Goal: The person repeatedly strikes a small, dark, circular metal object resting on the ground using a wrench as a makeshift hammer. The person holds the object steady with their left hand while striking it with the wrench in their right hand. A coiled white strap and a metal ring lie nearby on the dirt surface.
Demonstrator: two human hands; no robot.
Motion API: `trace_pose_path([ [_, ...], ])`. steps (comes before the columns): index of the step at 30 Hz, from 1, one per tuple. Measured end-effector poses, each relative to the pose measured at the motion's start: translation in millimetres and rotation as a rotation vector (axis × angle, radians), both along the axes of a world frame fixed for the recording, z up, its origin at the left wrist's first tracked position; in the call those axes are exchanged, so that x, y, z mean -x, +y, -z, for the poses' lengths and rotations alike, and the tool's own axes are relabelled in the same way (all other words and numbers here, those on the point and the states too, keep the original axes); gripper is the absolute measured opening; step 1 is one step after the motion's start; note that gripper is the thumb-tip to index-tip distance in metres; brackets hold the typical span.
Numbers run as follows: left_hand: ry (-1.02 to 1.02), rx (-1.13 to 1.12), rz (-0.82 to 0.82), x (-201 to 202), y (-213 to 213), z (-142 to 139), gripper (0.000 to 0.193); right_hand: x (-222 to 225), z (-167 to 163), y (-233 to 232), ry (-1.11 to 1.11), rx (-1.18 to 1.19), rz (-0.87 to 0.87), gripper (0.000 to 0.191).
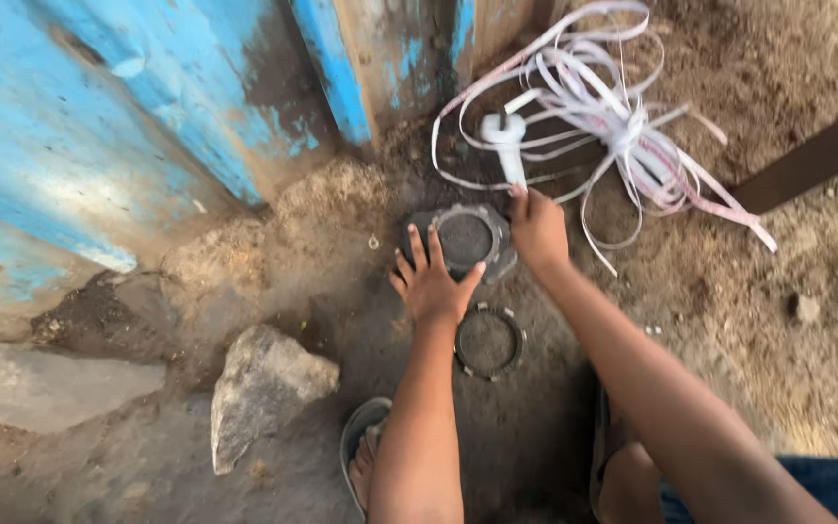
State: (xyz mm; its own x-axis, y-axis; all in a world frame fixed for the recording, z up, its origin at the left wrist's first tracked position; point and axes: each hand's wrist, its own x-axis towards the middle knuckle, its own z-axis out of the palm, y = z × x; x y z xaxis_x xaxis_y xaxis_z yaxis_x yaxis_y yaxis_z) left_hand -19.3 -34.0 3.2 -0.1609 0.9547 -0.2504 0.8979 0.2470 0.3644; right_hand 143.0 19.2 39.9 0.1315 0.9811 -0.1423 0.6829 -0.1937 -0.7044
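Pressing down on a round metal housing (466,241) that lies on the dirt ground (729,320), the left hand (431,283) has its fingers spread over its near rim, while the right hand (535,229) grips its far right edge, fingers curled. It looks like a steadying step; next likely calls for a firm grip. A loose metal ring (488,341) lies just below the housing, white strapping (613,116) above it. No labels show.
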Motion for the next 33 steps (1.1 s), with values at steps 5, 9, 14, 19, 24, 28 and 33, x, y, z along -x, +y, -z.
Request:
trace_pose_path([
  [5, 0.023, -0.026, -0.014, -5, -3, -1, 0.113, -3, 9, -7, -0.575, 0.092, -0.325, 0.051],
  [9, -0.014, -0.016, -0.018, -8, -6, 0, 0.114, 0, 8, -8, -0.340, 0.040, -0.048, 0.048],
  [14, 0.002, 0.024, -0.004, -9, -11, -7, 0.114, 0, -5, -6, -0.610, 0.038, -0.400, 0.053],
  [19, -0.042, 0.016, -0.018, -12, -8, -12, 0.115, -1, -1, 1, -0.446, -0.087, -0.175, 0.044],
  [24, -0.081, -0.034, -0.022, -10, -9, -12, 0.116, -14, -7, 16, -0.604, -0.003, -0.286, 0.053],
  [28, 0.004, -0.032, 0.009, -11, -7, -15, 0.119, -57, -27, 35, 0.014, -0.258, 0.141, 0.043],
  [33, -0.086, -0.145, 0.023, -10, -18, -9, 0.116, -113, -22, 31, 0.706, -0.279, 0.448, 0.044],
])
